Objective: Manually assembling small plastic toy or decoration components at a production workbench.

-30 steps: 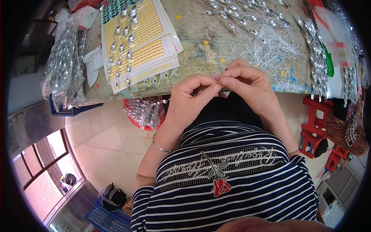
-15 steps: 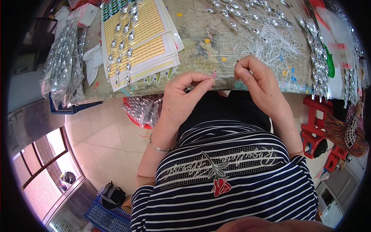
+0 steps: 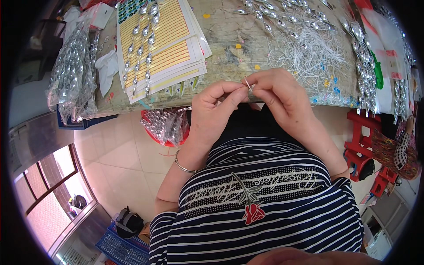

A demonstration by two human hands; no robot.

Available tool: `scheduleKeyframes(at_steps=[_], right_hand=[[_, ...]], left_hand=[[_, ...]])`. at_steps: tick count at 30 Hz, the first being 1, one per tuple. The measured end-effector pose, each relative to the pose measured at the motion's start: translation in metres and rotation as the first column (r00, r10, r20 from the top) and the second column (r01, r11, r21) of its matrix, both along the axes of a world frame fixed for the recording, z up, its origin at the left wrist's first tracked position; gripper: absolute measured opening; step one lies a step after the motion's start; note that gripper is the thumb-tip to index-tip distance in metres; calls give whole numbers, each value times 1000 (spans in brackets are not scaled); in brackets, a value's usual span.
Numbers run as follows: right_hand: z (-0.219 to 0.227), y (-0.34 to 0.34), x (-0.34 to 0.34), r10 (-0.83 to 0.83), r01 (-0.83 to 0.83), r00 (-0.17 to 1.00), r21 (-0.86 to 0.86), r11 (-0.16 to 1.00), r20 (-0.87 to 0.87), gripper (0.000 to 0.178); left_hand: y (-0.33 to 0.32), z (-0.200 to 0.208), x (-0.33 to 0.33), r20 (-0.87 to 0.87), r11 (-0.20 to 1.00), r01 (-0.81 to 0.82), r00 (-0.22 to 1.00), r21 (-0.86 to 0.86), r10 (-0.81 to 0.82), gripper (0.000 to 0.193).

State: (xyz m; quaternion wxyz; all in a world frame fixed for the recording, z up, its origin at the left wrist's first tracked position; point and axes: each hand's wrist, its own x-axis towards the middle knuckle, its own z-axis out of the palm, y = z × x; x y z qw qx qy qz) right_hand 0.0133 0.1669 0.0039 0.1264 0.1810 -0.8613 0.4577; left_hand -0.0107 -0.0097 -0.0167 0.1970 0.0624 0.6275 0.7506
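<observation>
1. Your left hand [image 3: 216, 110] and right hand [image 3: 282, 99] meet at the near edge of the table [image 3: 229, 53], fingertips almost touching.
2. Both hands are pinched shut on a thin white thread [image 3: 248, 84]. Only a short piece shows between the fingertips; its long axis runs up and to the left, free end pointing away from you toward the table top.
3. Whether a bead or hook sits on that thread: cannot tell, too small.
4. A loose tangle of white thread [image 3: 313, 53] lies on the table just beyond your right hand, apart from it.
5. Strings of silver drop-shaped pieces [image 3: 141, 48] lie lengthwise over a stack of yellow-lined sheets [image 3: 176, 44], to the left of your left hand.
6. More silver pieces [image 3: 362, 57] run along the table's right side.
7. Containers: clear plastic bag of silver pieces [image 3: 70, 75] at the far left of the table; a second clear bag [image 3: 165, 126] of the same rests on a red stool [image 3: 152, 130] below the table edge, just beside your left wrist.
8. Blue basket [image 3: 119, 247] on the floor, lower left; contents unclear.
</observation>
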Motion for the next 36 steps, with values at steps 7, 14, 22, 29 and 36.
scheduleKeyframes(at_steps=[7, 14, 22, 29, 36], right_hand=[[-1, -9, 0, 8, 18, 988, 169, 985, -152, 20], [-3, -6, 1, -41, 56, 992, 121, 991, -120, 13], [-8, -2, -2, -29, 59, 974, -128, 990, 227, 5], [-8, -4, -6, 61, 94, 892, -314, 945, 449, 8], [-10, -5, -10, 75, 69, 942, -407, 911, 328, 10]], left_hand=[[1, -1, -1, 121, 993, -24, 993, 120, 10, 12], [1, 0, 0, 99, 993, -32, 995, 113, 21, 11], [2, -2, 0, 42, 998, -2, 999, 65, -1, 7], [2, -1, 0, 7, 999, 53, 999, -9, -53, 8], [0, -4, -2, 88, 994, 68, 993, 86, -75, 9]])
